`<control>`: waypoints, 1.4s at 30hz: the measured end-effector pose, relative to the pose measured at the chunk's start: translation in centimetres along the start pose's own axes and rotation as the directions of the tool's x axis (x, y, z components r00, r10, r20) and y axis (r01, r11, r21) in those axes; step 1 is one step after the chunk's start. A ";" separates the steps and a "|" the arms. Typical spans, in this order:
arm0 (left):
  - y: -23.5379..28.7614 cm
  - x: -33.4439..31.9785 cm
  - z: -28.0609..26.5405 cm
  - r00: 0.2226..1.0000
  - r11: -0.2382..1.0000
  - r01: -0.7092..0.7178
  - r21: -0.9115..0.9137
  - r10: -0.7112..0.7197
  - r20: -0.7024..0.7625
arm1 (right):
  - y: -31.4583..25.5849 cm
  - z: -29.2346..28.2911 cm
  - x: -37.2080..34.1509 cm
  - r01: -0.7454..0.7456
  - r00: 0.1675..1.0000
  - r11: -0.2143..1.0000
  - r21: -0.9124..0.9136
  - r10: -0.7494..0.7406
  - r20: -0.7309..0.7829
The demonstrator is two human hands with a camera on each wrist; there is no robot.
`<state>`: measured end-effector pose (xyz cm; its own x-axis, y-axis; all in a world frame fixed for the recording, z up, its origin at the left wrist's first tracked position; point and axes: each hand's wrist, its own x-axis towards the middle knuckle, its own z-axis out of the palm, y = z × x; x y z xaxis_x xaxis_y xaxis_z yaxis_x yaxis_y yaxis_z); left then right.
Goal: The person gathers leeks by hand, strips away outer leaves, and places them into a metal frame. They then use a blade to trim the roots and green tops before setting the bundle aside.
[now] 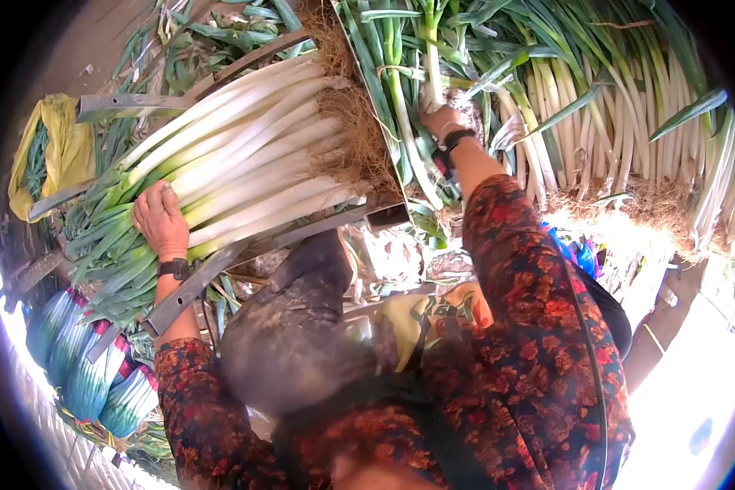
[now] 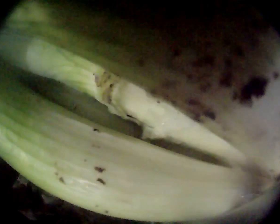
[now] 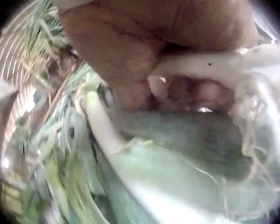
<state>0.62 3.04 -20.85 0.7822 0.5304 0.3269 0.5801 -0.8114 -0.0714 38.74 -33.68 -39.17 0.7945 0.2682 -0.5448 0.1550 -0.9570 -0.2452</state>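
A thick layer of leeks lies in a metal frame, white stalks to the right, roots against the frame's end. My left hand rests on them where white turns to green, its fingers bent slightly over the stalks. Close up in the left wrist view are pale leek stalks with dirt specks; no hand is distinguishable there. Beyond the frame's end, my right hand grips a leek by its white part. In the right wrist view the right hand has its fingers curled round a white stalk.
A long row of leeks with roots toward me fills the upper right. Metal bars border the frame near my left forearm. A yellow bag is at the far left, with wrapped leek bundles below it.
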 end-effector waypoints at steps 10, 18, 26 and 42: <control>-0.2 -0.1 0.4 1.000 1.000 0.000 -0.009 0.000 0.002 | 5.5 -19.8 -6.7 0.319 0.943 0.854 0.411 -0.242 -0.230; -0.2 -0.1 0.2 1.000 1.000 0.005 -0.004 -0.005 0.014 | 2.6 -5.4 -10.5 0.110 0.993 0.992 -0.058 -0.113 -0.044; 0.4 0.1 -0.5 1.000 1.000 0.025 -0.002 -0.025 -0.003 | 2.9 5.6 -9.5 -0.076 0.993 0.994 -0.081 0.082 0.084; -3.3 10.0 -8.9 0.880 0.697 0.349 -0.626 -0.014 0.476 | 7.3 -14.2 -15.7 -0.023 0.809 0.172 0.985 -0.576 0.120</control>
<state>4.45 8.86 -8.94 0.7882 0.5944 -0.1598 0.5353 -0.5339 0.6545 35.72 -46.41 -20.95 0.4829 0.7813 -0.3956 -0.5701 -0.0624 -0.8192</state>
